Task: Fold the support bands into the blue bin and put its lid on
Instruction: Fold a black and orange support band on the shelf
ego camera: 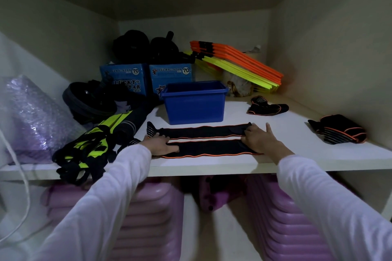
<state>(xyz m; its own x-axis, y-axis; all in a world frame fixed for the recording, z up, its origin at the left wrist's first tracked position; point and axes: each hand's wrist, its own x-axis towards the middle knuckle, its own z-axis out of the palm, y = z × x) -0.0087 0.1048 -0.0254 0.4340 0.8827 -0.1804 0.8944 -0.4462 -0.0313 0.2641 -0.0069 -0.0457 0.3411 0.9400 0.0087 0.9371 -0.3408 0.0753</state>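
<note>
A long black support band with orange edging [203,141] lies doubled lengthwise on the white shelf [286,154], in front of the open blue bin [195,104]. My left hand [161,145] rests flat on the band's left end. My right hand [257,136] lies on its right end, fingers over the fold and thumb stretched out. Two more black and orange bands lie on the shelf, one [268,107] right of the bin and one bundled [339,129] near the right wall. No lid for the bin is in view.
Two blue Lucky Star boxes [148,78] stand behind the bin, with black gear on top. Orange and yellow flat bars [237,63] lean at the back right. Neon-yellow and black straps [91,144] and a purple bubble-wrap bundle [31,116] fill the left. Purple ribbed items [286,229] sit below the shelf.
</note>
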